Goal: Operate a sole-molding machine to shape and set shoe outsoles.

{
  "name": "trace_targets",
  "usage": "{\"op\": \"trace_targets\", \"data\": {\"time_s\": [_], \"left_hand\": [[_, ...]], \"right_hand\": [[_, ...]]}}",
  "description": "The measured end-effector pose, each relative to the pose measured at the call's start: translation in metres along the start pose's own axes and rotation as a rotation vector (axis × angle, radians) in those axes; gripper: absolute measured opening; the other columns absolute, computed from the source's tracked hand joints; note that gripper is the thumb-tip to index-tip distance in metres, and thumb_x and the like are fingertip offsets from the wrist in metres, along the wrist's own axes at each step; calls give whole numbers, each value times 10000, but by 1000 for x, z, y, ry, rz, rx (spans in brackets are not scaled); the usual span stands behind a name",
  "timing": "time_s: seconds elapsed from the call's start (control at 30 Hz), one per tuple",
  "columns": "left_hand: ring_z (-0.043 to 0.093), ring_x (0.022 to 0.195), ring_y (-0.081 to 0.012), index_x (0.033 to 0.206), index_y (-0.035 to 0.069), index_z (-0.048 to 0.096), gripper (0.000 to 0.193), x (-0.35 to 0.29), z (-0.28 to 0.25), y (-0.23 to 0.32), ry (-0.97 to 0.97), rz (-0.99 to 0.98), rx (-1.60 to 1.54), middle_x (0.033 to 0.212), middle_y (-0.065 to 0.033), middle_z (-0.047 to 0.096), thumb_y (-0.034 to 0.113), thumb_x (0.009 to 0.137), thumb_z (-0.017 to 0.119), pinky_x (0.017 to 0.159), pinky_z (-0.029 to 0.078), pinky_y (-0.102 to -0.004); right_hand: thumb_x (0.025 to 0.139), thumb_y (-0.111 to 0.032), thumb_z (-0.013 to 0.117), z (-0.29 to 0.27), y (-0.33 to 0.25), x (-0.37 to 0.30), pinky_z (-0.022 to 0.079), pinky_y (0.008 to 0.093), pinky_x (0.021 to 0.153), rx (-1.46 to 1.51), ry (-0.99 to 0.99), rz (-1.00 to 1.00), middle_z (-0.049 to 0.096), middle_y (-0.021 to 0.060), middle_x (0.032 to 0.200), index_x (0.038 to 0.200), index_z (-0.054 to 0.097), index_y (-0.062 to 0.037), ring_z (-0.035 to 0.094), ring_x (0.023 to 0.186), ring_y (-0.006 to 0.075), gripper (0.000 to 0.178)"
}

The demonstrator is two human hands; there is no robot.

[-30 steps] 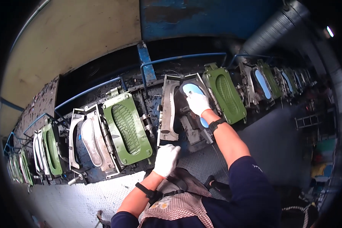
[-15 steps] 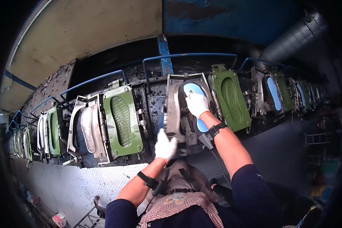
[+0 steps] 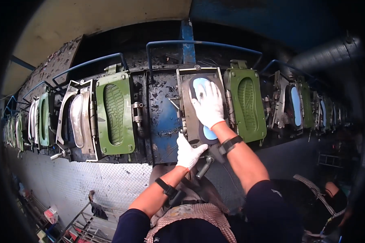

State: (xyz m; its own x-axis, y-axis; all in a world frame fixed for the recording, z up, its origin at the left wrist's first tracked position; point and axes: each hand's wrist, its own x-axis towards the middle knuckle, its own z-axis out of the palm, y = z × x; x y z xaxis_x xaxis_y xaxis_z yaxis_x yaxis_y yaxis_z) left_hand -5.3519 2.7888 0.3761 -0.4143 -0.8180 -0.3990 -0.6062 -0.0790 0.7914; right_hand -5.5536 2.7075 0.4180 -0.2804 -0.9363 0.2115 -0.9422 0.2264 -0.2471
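White-gloved, my right hand (image 3: 209,106) lies flat with fingers spread on a blue-topped shoe sole (image 3: 200,82) with a dark rim. The sole sits inside a metal mould frame (image 3: 180,87), and the palm hides much of its middle. Near the frame's lower left corner, my left hand (image 3: 189,150), also gloved, has its thumb stretched toward the sole's heel end and its fingers apart from the thumb. Whether its fingertips touch the frame is hard to see. A green mould plate (image 3: 247,103) with a sole-shaped tread hollow is hinged beside the frame on the right.
More moulds stand in a row, including a green plate (image 3: 117,113) and a bare metal sole form (image 3: 79,121) on the left. At right, another mould holds a blue sole (image 3: 296,105). Blue rails (image 3: 205,42) arch behind. A handle (image 3: 205,167) juts out near my left hand. Another person (image 3: 324,206) is at lower right.
The metal frame, raised and tilted before, now lies down around the sole. My right hand has flattened out on the sole. My left hand has moved rightward along the frame's near end.
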Motion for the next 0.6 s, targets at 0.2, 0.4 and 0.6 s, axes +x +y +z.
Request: {"op": "trace_targets", "data": {"time_s": [0.2,0.4,0.6], "left_hand": [[502,1319,-499,1322,-7,595,757,33,-17,34,178,1053,371,1395,-274,527,139,634,876,1115,433,-545],[633,1192,-394,1196,17,666,453,52,-13,30,117,1069,158,1206,-173,686,30,760,789,1032,521,-478],[678,1121,-352,1109,41,710,290,39,-11,34,136,922,93,1125,-137,725,33,826,773,993,541,-429]], "right_hand": [[1038,-204,564,6,45,-82,342,429,1228,669,-32,102,447,226,1582,1406,608,-2,406,1489,385,422],[908,-175,747,-40,47,-148,470,461,1112,469,-29,-192,613,184,1354,1285,661,-30,570,1293,374,413],[902,-162,768,-30,41,-127,549,415,803,489,142,-88,670,113,911,952,714,-57,667,904,313,128]]}}
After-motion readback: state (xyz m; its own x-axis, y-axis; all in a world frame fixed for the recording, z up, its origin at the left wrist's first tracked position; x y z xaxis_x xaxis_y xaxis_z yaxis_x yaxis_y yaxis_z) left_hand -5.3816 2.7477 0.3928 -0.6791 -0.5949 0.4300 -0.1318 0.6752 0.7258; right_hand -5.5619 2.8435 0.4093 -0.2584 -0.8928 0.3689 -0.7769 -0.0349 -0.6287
